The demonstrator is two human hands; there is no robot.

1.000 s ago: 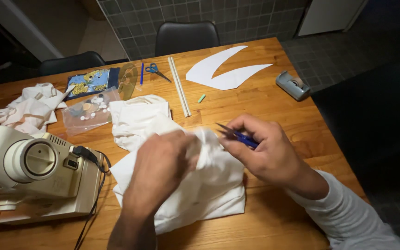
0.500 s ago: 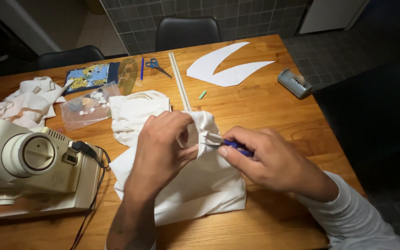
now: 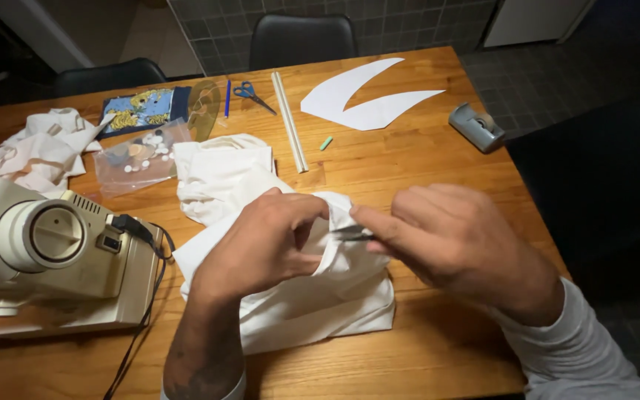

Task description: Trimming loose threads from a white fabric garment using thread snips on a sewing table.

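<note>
A white garment [image 3: 312,296] lies bunched on the wooden table [image 3: 424,170] in front of me. My left hand [image 3: 264,244] pinches a raised fold of the white cloth near its top edge. My right hand [image 3: 461,244] grips a small pair of thread snips [image 3: 351,234]; only the dark metal tips show, touching the fold right beside my left fingers. The snips' handle is hidden inside my right hand.
A cream sewing machine [image 3: 46,252] with a black cord stands at the left. Behind lie a crumpled white cloth [image 3: 31,148], a clear bag of buttons [image 3: 138,155], a patterned blue pouch [image 3: 142,110], blue scissors [image 3: 250,92], a white rod [image 3: 289,120], a white paper pattern [image 3: 368,100] and a grey tape dispenser [image 3: 475,126].
My hands have come together and lower on the cloth. The snips, whose blue handle showed earlier, are now tucked into my right hand with the tips at the fold.
</note>
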